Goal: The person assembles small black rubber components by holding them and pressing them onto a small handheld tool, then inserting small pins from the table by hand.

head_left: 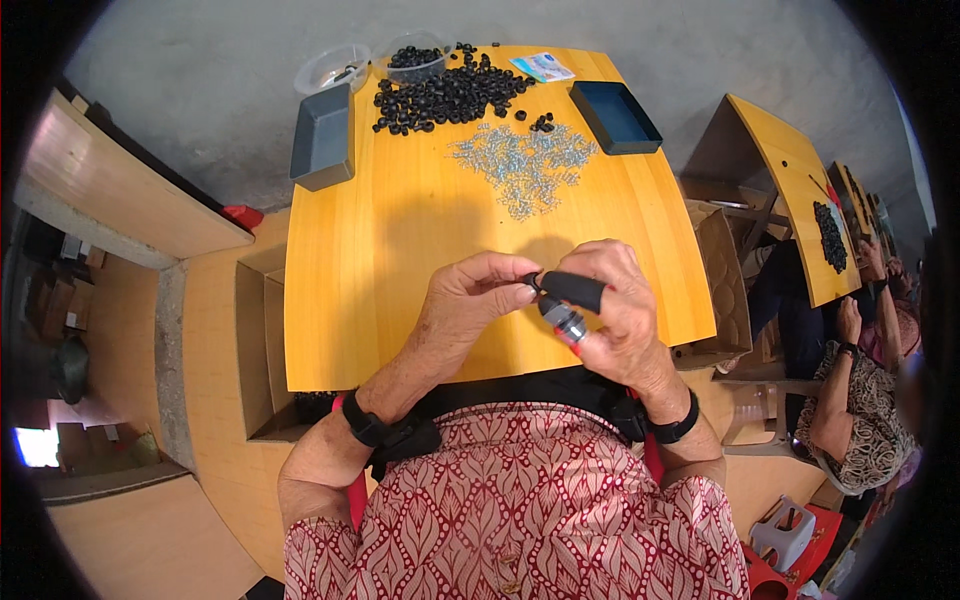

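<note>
Pinching a small black piece (532, 281) in the left grip (462, 305), over the near part of the yellow surface (345, 300). Clutching a silver-and-black tool (568, 321) in the right grip (627, 315), partly hidden behind a black finger cover (576, 290). Farther back, lots of black rings (440, 98) and shiny silver bits (525, 165), between a left tray (323, 135) and a right tray (617, 117). Near the far edge, clear bowls (315, 74) and a packet (543, 67).

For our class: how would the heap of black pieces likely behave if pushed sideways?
The black pieces would probably scatter, since they lie loose. Stray ones may roll, as they look rounded. They'd likely slide easily on the smooth-looking table.
</note>
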Demonstrator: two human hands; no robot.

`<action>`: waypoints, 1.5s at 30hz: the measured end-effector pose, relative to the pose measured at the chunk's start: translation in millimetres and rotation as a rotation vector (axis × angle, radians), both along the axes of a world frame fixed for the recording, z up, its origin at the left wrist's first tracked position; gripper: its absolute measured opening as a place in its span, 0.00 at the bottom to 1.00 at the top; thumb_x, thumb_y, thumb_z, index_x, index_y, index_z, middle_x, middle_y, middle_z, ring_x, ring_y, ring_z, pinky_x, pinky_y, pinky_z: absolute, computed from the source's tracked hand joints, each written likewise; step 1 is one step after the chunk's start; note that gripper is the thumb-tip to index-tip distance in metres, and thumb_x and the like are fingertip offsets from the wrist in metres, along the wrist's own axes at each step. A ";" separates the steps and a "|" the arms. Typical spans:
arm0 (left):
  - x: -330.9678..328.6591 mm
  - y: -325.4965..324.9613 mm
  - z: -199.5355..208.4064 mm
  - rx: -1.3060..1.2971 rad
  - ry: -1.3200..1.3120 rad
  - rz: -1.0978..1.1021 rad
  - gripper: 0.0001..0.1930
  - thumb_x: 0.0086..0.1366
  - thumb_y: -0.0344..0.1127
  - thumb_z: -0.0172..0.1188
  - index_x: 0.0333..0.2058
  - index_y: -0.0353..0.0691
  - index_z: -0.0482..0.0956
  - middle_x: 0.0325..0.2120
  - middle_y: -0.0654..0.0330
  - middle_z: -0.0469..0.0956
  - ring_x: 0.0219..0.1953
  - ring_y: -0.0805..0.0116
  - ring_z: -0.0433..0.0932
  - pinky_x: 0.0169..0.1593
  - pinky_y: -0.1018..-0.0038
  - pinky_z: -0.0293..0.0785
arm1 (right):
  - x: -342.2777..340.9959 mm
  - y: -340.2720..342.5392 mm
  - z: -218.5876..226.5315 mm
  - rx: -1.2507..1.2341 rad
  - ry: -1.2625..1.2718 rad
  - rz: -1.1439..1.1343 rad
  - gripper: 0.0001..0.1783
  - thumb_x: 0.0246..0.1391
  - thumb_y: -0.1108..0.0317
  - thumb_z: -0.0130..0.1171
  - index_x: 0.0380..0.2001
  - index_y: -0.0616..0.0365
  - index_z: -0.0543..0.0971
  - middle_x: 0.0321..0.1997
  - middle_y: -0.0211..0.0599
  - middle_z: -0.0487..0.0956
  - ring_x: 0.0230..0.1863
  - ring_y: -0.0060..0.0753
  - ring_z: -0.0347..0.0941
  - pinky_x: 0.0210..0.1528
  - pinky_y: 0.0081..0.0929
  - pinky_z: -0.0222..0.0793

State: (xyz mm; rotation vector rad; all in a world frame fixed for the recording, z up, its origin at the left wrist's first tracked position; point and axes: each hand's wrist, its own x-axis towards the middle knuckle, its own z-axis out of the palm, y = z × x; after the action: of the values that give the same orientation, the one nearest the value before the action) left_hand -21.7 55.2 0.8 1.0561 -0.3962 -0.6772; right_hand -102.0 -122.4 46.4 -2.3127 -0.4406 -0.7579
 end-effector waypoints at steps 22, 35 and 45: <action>5.9 11.6 8.5 -0.035 0.097 0.004 0.11 0.60 0.25 0.61 0.42 0.35 0.79 0.36 0.60 0.80 0.40 0.70 0.79 0.49 0.74 0.75 | 199.5 -112.5 10.6 -0.446 0.242 -0.416 0.13 0.48 0.65 0.61 0.35 0.63 0.80 0.35 0.52 0.79 0.38 0.53 0.74 0.42 0.40 0.71; 5.7 11.3 11.0 -0.040 0.127 0.007 0.11 0.61 0.25 0.61 0.43 0.34 0.79 0.38 0.62 0.79 0.42 0.71 0.79 0.50 0.74 0.75 | 247.7 -133.3 -19.8 -0.634 0.644 -0.500 0.17 0.50 0.61 0.64 0.39 0.61 0.81 0.38 0.50 0.81 0.41 0.47 0.79 0.43 0.37 0.75; 8.0 10.2 13.6 -0.045 0.136 0.046 0.10 0.59 0.25 0.61 0.41 0.35 0.79 0.36 0.60 0.80 0.40 0.70 0.80 0.48 0.74 0.75 | 253.7 -125.5 -25.1 -0.659 0.622 -0.501 0.16 0.48 0.63 0.64 0.39 0.62 0.81 0.39 0.52 0.82 0.43 0.47 0.79 0.46 0.37 0.75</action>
State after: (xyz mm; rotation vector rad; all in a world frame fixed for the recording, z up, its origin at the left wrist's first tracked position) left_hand -13.6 65.4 14.4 0.9679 -0.2672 -0.6917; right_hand 151.7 -247.9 21.2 -3.1578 0.2272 -0.0456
